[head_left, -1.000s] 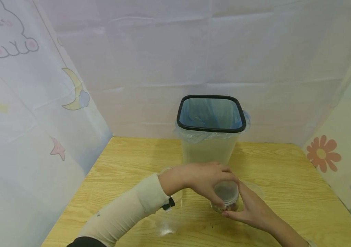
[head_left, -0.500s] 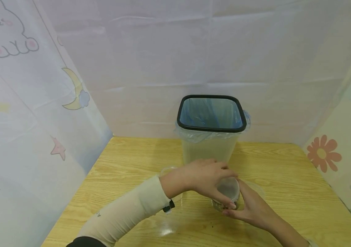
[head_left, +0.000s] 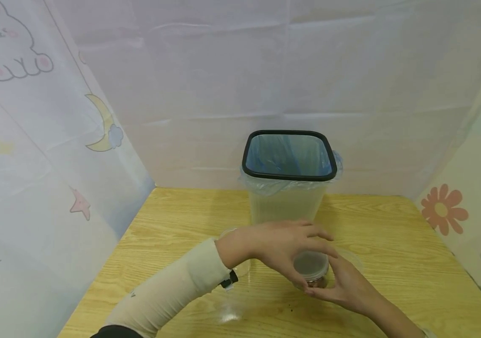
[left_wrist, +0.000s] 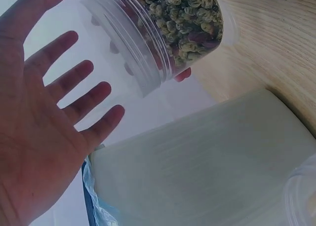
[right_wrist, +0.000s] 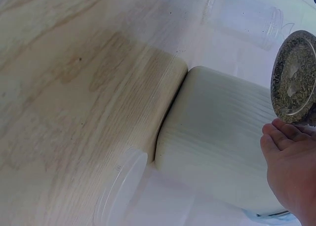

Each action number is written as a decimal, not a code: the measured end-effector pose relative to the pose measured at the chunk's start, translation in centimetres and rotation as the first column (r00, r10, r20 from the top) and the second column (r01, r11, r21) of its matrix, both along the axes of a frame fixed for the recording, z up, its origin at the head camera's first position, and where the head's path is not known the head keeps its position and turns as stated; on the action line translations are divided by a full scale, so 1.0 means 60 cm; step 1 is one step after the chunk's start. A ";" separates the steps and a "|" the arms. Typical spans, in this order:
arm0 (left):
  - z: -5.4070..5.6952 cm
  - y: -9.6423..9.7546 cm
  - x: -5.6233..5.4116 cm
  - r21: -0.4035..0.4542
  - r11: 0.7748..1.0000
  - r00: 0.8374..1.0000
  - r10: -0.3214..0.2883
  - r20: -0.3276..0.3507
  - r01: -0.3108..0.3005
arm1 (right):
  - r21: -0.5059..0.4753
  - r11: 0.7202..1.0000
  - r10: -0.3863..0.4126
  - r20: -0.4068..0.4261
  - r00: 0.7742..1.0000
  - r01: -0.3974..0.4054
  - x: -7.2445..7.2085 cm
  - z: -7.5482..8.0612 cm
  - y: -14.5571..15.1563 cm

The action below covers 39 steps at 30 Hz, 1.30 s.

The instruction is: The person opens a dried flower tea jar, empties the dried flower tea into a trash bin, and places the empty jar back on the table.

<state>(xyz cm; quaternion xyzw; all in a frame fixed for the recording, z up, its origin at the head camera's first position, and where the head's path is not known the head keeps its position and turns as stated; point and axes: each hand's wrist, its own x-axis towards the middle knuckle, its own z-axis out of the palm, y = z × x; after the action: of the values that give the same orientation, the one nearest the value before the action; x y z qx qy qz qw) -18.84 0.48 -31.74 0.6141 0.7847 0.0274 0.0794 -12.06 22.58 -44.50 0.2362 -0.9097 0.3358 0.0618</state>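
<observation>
A clear plastic jar (left_wrist: 185,26) of dried greenish buds with some reddish petals has a translucent lid (left_wrist: 123,41) on its top. My right hand (head_left: 348,286) grips the jar's lower part in the head view, thumb in front and fingers on the far side. In the right wrist view, fine dried bits fill the jar's base (right_wrist: 296,78) above my fingers. Over the lid arches my left hand (head_left: 280,246), its fingers spread. Those fingers stand apart from the lid in the left wrist view; whether the thumb touches it I cannot tell.
A pale bin (head_left: 287,202) with a black rim and blue liner stands behind the hands. A second clear jar (right_wrist: 242,18) stands left of it, partly behind my left wrist. A loose translucent lid (right_wrist: 121,186) lies on the wooden table (head_left: 190,206) at the right.
The jar's top tipped up and away half a second ago, and now stands lower again. My left fingers have spread and come away from the lid's edge. My right hand barely moves.
</observation>
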 end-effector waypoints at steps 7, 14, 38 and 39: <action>-0.006 -0.003 -0.004 -0.022 1.000 0.994 -0.016 0.105 0.019 | -0.030 1.000 0.008 0.017 1.000 -0.008 0.003 0.001 -0.001; -0.011 -0.001 -0.004 -0.031 0.999 0.991 -0.010 0.135 0.014 | -0.057 0.998 0.025 0.018 1.000 -0.024 0.003 -0.001 -0.001; -0.020 0.005 0.012 -0.004 0.979 0.978 0.203 -0.056 -0.204 | -0.059 0.996 0.060 -0.024 0.998 -0.061 -0.001 0.000 0.001; -0.019 0.004 0.011 -0.002 0.981 0.980 0.191 -0.053 -0.192 | -0.052 0.997 0.058 -0.033 0.998 -0.059 -0.001 -0.001 0.001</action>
<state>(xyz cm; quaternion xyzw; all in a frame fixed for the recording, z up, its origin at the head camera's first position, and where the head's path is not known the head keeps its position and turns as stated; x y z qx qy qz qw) -18.18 0.73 -32.87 0.5361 0.8420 0.0162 0.0579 -12.11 22.63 -44.54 0.2664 -0.8922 0.3575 0.0726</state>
